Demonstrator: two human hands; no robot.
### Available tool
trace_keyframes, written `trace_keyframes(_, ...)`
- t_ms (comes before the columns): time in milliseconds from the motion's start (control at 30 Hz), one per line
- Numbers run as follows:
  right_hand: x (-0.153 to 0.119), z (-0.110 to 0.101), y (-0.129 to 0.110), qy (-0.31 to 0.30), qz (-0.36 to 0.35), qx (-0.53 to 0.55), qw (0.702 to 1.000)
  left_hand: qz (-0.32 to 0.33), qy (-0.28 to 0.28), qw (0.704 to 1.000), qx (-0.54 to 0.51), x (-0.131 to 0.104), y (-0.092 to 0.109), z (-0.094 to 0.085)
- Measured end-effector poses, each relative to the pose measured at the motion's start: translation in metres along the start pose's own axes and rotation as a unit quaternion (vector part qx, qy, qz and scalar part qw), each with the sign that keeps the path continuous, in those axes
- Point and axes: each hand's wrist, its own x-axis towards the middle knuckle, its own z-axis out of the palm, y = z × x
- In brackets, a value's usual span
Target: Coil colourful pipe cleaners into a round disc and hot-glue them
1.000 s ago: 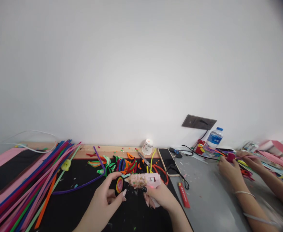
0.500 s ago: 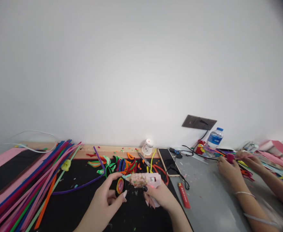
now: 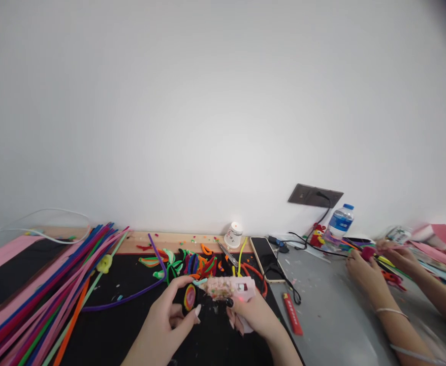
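Note:
My left hand [image 3: 171, 317] curls its fingers around a small round coil [image 3: 189, 298] with a pink centre and yellow, orange and dark rings, held upright. Wrapped round the handle of a pale pink glue gun [image 3: 223, 288] is my right hand [image 3: 248, 311]. The gun's front end points left and sits by the coil's upper right, close to my left fingertips. A bit of light blue fuzzy stem [image 3: 200, 281] shows at the gun's tip. Whether the tip touches the coil is hard to tell. Behind my hands lies a pile of bent, colourful pipe cleaners [image 3: 200, 264].
Long pipe cleaners [image 3: 66, 284] fill the left side. Scissors [image 3: 228, 253], a paper cup [image 3: 233, 235], a phone [image 3: 264, 256] and its cable stand behind. To the right are a red box cutter [image 3: 292, 314], a bottle [image 3: 339, 222] and another person's hands [image 3: 371, 269].
The whole view has shifted slightly, so things appear a little lower. Both my hands keep nearly the same pose with the coil and glue gun.

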Motion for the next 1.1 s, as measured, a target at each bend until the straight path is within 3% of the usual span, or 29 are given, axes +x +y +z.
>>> trace_keyframes(267, -0.0019, -0.0004, -0.0045, 0.009, -0.005, -0.008, 1.000, -0.010, -0.030, 0.999, 0.020, 0.0012, 0.0047, -0.0046)
trace_keyframes(633, -0.0047, -0.0008, -0.0033, -0.026, 0.000, 0.011, 1.000, -0.004, 0.036, 0.999, -0.006, 0.0025, -0.0019, 0.0020)
trace_keyframes(900, -0.0045, -0.0018, -0.0045, -0.033, -0.010, -0.007, 0.999, -0.017, -0.010, 1.000, -0.009, 0.0032, 0.0015, -0.0040)
trace_keyframes(1100, -0.0042, -0.0019, -0.0060, -0.026, 0.000, 0.018, 1.000, -0.002, 0.019, 1.000, -0.008, 0.0026, -0.0006, 0.0000)
